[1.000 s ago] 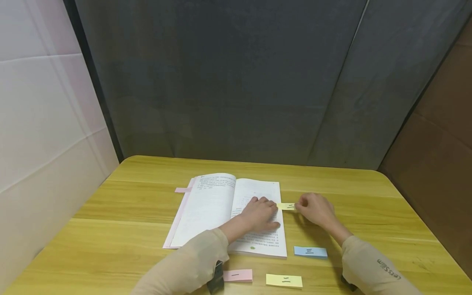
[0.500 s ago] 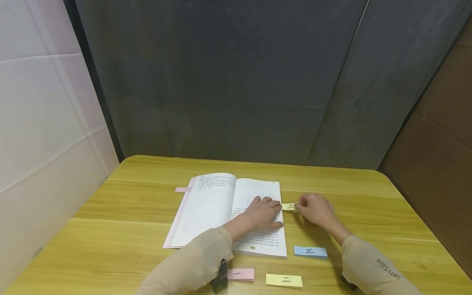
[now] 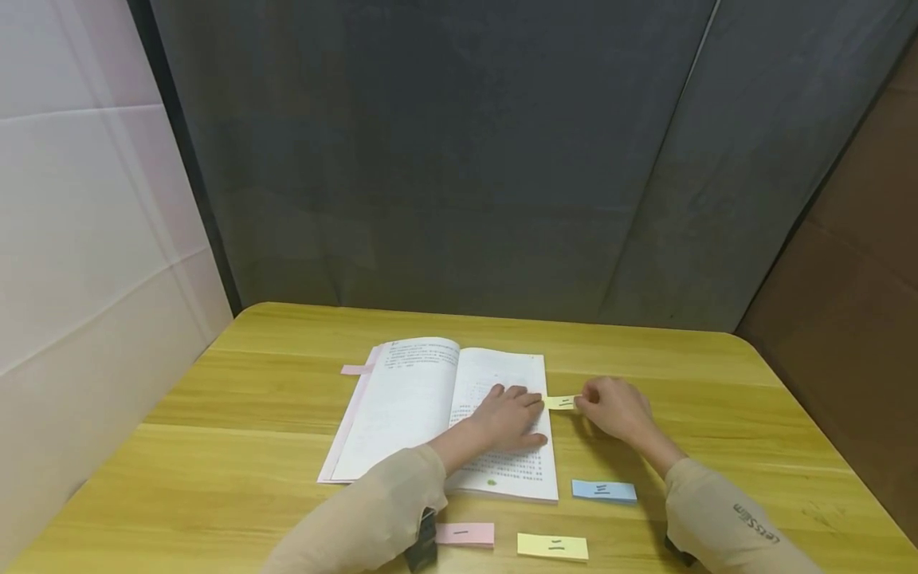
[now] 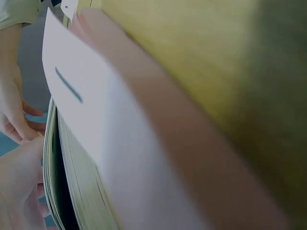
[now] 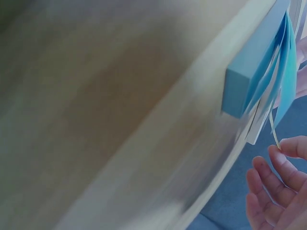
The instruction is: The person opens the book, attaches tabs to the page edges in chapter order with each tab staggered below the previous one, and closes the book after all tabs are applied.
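Note:
An open book (image 3: 398, 414) lies on the table with printed pages showing. My left hand (image 3: 508, 418) rests on its right page, fingers spread, fingertips by the outer edge. From that edge a yellow sticky note (image 3: 559, 402) with two strokes sticks out; its inner end lies at my left fingertips. My right hand (image 3: 614, 406) pinches the note's outer end between thumb and index finger. In the right wrist view, the right hand (image 5: 280, 191) holds the thin note edge-on, other fingers loosely bent. Part of the left hand (image 4: 21, 187) shows beside the page edges in the left wrist view.
A pink tab (image 3: 355, 370) juts from the book's left side. In front of the book lie a pink sticky pad (image 3: 466, 534), a yellow sticky pad (image 3: 552, 547) and a blue sticky pad (image 3: 604, 491). A dark curtain (image 3: 459, 159) hangs behind the table.
My left hand slid right along the page edge and the note, then came back slightly left. The right hand has kept its pinch on the yellow sticky note almost without moving.

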Tool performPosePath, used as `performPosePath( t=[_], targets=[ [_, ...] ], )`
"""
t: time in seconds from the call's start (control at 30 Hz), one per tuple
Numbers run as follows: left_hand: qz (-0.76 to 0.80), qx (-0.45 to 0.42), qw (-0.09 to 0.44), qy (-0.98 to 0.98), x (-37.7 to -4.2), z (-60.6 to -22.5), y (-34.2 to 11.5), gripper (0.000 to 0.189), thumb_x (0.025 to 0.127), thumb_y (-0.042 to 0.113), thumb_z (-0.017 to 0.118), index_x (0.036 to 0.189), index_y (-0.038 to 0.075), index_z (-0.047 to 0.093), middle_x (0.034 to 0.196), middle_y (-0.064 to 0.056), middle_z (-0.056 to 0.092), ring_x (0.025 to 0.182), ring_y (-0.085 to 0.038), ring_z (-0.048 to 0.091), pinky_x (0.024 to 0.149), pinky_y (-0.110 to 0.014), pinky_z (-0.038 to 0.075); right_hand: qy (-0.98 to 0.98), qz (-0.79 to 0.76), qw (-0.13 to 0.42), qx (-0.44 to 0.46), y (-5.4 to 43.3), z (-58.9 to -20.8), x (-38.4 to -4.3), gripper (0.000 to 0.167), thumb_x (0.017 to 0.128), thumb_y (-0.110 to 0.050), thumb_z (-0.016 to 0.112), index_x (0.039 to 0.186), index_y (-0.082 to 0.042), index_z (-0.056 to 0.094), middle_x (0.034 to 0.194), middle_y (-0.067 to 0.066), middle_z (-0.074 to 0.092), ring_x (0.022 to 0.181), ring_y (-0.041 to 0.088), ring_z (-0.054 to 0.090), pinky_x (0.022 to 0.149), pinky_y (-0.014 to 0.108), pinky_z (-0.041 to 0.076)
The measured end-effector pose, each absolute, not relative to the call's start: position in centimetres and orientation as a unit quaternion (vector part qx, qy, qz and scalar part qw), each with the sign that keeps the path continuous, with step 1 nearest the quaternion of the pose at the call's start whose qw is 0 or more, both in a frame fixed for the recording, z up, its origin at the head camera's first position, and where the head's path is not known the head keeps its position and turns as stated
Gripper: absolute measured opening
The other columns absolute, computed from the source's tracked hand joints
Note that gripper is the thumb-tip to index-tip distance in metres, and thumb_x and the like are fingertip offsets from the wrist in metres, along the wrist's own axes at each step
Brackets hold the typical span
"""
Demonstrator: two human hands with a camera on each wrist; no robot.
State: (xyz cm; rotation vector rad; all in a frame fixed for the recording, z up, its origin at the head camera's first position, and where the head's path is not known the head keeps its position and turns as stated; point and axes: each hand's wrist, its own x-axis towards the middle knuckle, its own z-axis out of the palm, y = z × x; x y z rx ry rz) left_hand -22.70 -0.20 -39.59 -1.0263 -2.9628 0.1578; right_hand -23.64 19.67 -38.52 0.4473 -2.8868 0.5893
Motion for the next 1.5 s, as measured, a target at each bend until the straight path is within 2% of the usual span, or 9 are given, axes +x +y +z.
performPosePath(
  t=[0.2, 0.6, 0.87, 1.0, 1.13, 1.2, 1.33, 1.5],
  targets=[
    [0.041, -0.332, 0.013, -0.942, -22.6, -39.7, -0.8, 0.057, 0.086, 0.051, 0.042, 0.130, 0.014, 0.044, 0.134, 0.001, 0.038, 0.123, -0.020, 0.030, 0.098, -0.043, 0.023, -0.967, 0.194, 0.075, 0.145, 19.8, -38.3, -23.4, 0.018, 0.079, -0.025, 0.059, 0.063, -0.017, 0.055, 0.057, -0.006, 0.047, 0.052, 0.012, 0.042, 0.044, 0.029, 0.031],
    [0.025, -0.331, 0.003, -0.943, -22.5, -39.9, -0.9, 0.059, 0.086, 0.051, 0.043, 0.131, 0.013, 0.042, 0.135, 0.000, 0.037, 0.123, -0.020, 0.030, 0.098, -0.043, 0.022, -0.970, 0.188, 0.067, 0.139, 19.8, -38.4, -23.5, 0.018, 0.079, -0.026, 0.059, 0.064, -0.017, 0.056, 0.057, -0.006, 0.047, 0.052, 0.013, 0.042, 0.044, 0.029, 0.031],
    [0.008, -0.321, -0.005, -0.947, -21.9, -39.4, -1.4, 0.060, 0.086, 0.052, 0.042, 0.129, 0.011, 0.044, 0.134, -0.002, 0.037, 0.123, -0.020, 0.029, 0.099, -0.042, 0.021, -0.967, 0.198, 0.077, 0.143, 20.6, -38.4, -23.5, 0.015, 0.080, -0.029, 0.058, 0.080, -0.015, 0.065, 0.073, -0.006, 0.058, 0.060, 0.012, 0.049, 0.048, 0.029, 0.037],
    [0.018, -0.319, 0.001, -0.948, -21.1, -38.8, -2.0, 0.058, 0.084, 0.053, 0.044, 0.125, 0.013, 0.049, 0.129, -0.002, 0.043, 0.119, -0.020, 0.035, 0.096, -0.042, 0.025, -0.960, 0.198, 0.120, 0.158, 20.8, -38.2, -23.2, 0.015, 0.080, -0.026, 0.058, 0.082, -0.014, 0.066, 0.081, -0.002, 0.061, 0.064, 0.015, 0.054, 0.049, 0.030, 0.040],
    [0.020, -0.336, 0.019, -0.941, -19.8, -38.0, -3.1, 0.052, 0.082, 0.053, 0.049, 0.118, 0.015, 0.056, 0.121, 0.000, 0.050, 0.111, -0.019, 0.044, 0.091, -0.039, 0.032, -0.942, 0.192, 0.192, 0.197, 20.6, -37.6, -22.6, 0.013, 0.079, -0.024, 0.058, 0.080, -0.015, 0.066, 0.085, 0.001, 0.062, 0.072, 0.019, 0.057, 0.050, 0.031, 0.043],
    [0.022, -0.351, 0.033, -0.935, -19.1, -37.6, -3.7, 0.049, 0.081, 0.052, 0.051, 0.113, 0.016, 0.059, 0.115, 0.001, 0.054, 0.104, -0.018, 0.048, 0.085, -0.036, 0.036, -0.927, 0.181, 0.234, 0.232, 20.3, -37.3, -22.1, 0.012, 0.079, -0.024, 0.059, 0.079, -0.015, 0.066, 0.084, 0.000, 0.063, 0.074, 0.019, 0.058, 0.050, 0.031, 0.044],
    [0.032, -0.377, 0.055, -0.924, -17.8, -37.3, -4.8, 0.047, 0.077, 0.054, 0.055, 0.105, 0.017, 0.062, 0.100, 0.003, 0.057, 0.089, -0.014, 0.051, 0.072, -0.029, 0.041, -0.884, 0.144, 0.307, 0.321, 19.8, -37.0, -21.1, 0.009, 0.076, -0.023, 0.062, 0.076, -0.015, 0.065, 0.077, -0.002, 0.062, 0.069, 0.016, 0.057, 0.048, 0.028, 0.044],
    [0.055, -0.390, 0.077, -0.916, -16.6, -37.3, -5.8, 0.045, 0.069, 0.056, 0.061, 0.093, 0.018, 0.062, 0.081, 0.008, 0.052, 0.071, -0.009, 0.046, 0.054, -0.021, 0.036, -0.835, 0.114, 0.355, 0.406, 19.2, -37.5, -20.3, 0.011, 0.074, -0.022, 0.061, 0.074, -0.012, 0.064, 0.076, -0.002, 0.061, 0.067, 0.015, 0.057, 0.052, 0.030, 0.046]
  ],
)
